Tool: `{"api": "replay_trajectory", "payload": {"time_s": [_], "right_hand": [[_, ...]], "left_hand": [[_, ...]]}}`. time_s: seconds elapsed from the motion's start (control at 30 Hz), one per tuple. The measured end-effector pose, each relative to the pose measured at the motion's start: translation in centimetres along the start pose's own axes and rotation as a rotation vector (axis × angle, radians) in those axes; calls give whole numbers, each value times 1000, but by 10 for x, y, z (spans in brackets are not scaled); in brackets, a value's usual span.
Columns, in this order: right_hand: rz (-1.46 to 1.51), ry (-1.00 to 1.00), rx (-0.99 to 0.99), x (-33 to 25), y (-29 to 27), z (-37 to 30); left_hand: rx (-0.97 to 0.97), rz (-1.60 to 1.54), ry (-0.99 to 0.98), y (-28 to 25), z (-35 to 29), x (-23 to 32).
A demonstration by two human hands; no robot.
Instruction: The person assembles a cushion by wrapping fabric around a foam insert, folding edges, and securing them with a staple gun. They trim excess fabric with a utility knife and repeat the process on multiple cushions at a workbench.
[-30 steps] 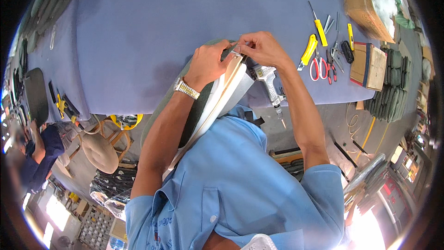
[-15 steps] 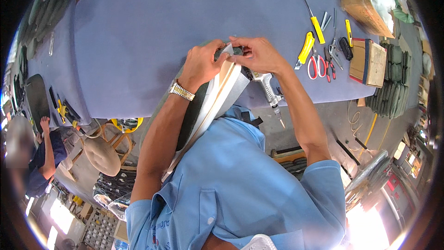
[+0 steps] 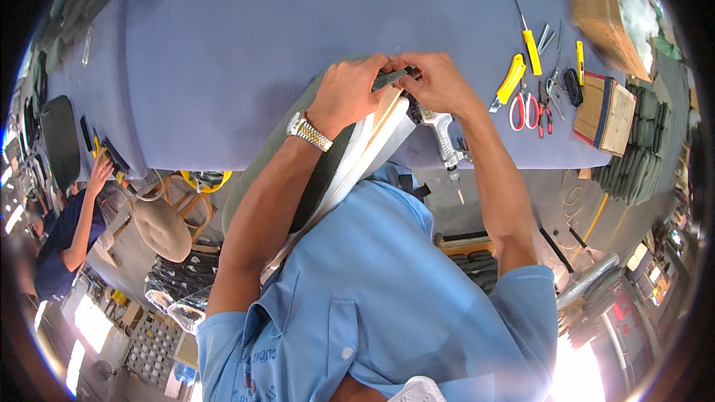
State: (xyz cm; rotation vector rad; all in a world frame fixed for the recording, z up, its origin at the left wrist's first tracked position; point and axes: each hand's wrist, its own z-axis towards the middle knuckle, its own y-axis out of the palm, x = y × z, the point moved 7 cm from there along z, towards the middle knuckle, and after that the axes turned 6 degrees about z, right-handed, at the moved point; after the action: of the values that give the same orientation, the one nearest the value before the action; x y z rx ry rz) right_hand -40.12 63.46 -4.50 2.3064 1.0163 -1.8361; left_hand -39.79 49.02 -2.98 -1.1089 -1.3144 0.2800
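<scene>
Resting against my front and the table edge is an upholstered panel, its grey-green fabric cover [image 3: 298, 134] on the outer side and a pale layered edge [image 3: 365, 149] facing me. My left hand [image 3: 348, 94], below a metal watch, is closed on a dark green fabric flap [image 3: 389, 79] at the panel's top end. Close beside it, my right hand [image 3: 436, 83] pinches the same flap from the other side. The fingertips nearly meet. Next to the right wrist lies a silver air tool [image 3: 445, 138], partly hidden behind the panel, its tip over the table edge.
On the blue-grey table [image 3: 246, 22], right, lie a yellow cutter [image 3: 509, 80], red-handled scissors [image 3: 523, 110], a yellow-handled screwdriver [image 3: 531, 50] and pliers. Beyond stand a carton [image 3: 607, 18] with white stuffing and a smaller box [image 3: 607, 113]. A co-worker's hand [image 3: 100, 171] reaches in at left.
Both hands have shifted on the panel's top end, and the dark green flap now shows between the fingers, folded over the pale edge. The co-worker's arm has moved right toward the tools there.
</scene>
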Motion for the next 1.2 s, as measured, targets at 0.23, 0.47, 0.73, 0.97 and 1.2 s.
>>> {"api": "replay_trajectory", "payload": {"time_s": [0.23, 0.47, 0.73, 0.97, 1.2], "right_hand": [[112, 32, 45, 18, 1, 2], [89, 58, 39, 25, 0, 3], [75, 64, 102, 27, 0, -2], [132, 126, 89, 20, -2, -1], [792, -35, 103, 3, 34, 22]], "left_hand": [[91, -12, 55, 7, -2, -5], [58, 2, -15, 9, -2, -3], [75, 12, 22, 7, -3, -2], [74, -30, 28, 2, -4, -5], [100, -23, -123, -73, -18, -34]]}}
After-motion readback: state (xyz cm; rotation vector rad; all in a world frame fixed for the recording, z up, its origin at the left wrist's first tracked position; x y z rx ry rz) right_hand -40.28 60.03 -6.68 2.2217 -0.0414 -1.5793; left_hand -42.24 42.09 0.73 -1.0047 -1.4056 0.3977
